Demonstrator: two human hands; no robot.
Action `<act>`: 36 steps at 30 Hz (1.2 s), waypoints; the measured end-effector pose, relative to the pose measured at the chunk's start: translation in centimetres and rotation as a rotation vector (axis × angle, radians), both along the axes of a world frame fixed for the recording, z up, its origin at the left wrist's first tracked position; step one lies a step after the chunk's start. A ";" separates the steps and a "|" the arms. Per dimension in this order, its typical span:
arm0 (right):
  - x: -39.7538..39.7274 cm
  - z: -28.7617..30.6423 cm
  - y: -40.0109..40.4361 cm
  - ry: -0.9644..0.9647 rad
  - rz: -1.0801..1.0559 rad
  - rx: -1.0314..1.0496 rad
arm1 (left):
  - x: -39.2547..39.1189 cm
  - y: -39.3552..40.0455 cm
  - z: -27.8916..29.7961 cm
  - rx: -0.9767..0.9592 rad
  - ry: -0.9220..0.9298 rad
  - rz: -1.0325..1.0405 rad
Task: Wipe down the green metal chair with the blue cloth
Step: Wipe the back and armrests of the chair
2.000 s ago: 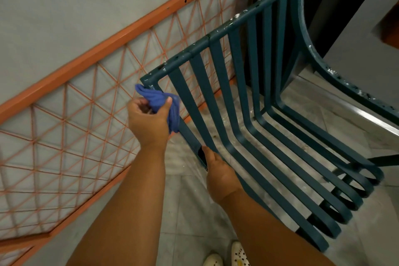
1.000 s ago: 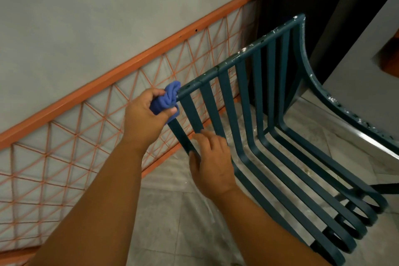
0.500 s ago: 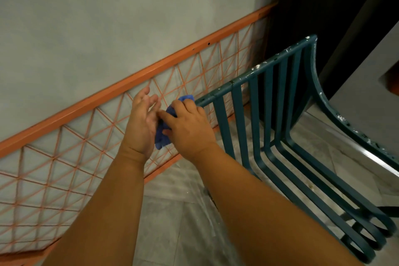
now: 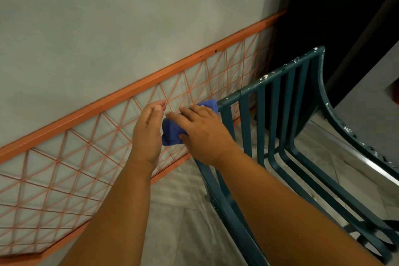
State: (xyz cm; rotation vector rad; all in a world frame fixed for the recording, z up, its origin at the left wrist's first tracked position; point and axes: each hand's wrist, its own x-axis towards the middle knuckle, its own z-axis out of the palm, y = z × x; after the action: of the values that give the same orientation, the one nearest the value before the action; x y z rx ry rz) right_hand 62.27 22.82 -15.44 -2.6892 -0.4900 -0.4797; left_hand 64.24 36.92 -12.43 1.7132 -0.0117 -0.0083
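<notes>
The green metal chair [image 4: 261, 119] stands at the right, its slatted back towards me and its top rail flecked with white. The blue cloth [image 4: 171, 134] is bunched at the left end of that top rail. My right hand [image 4: 203, 131] lies over the cloth, fingers on top and thumb under it, holding it against the chair's corner. My left hand [image 4: 146, 131] is just left of the cloth with its fingers straight and its palm facing the cloth; it holds nothing.
An orange metal lattice panel [image 4: 86, 157] runs along the grey wall behind my hands, close to the chair's back. Pale floor tiles [image 4: 177, 211] lie below. A dark opening [image 4: 334, 6] and a metal floor strip [image 4: 367, 170] are at the right.
The cloth has passed from my left hand to my right hand at the chair's top corner. My left hand has opened. The view has tilted up.
</notes>
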 end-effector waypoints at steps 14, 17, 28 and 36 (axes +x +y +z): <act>0.0 -0.6 -3.0 -0.026 -0.067 0.044 | 0.7 -1.4 -0.5 0.071 0.015 -0.004; 0.9 -1.3 -5.8 -0.043 -0.051 0.160 | 0.8 -1.9 -0.8 0.257 0.053 0.042; -0.4 -0.2 -0.9 0.004 0.003 0.054 | 1.0 -3.0 -0.4 0.234 0.147 0.202; 1.4 0.8 -5.3 0.052 -0.169 0.123 | 1.1 -3.8 0.3 0.439 -0.017 0.145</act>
State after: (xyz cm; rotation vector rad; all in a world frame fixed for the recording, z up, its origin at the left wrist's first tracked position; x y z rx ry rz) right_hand 63.62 17.49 -14.61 -2.6286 -0.2119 -0.4687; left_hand 65.36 33.12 -12.16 2.1493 0.1092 0.1191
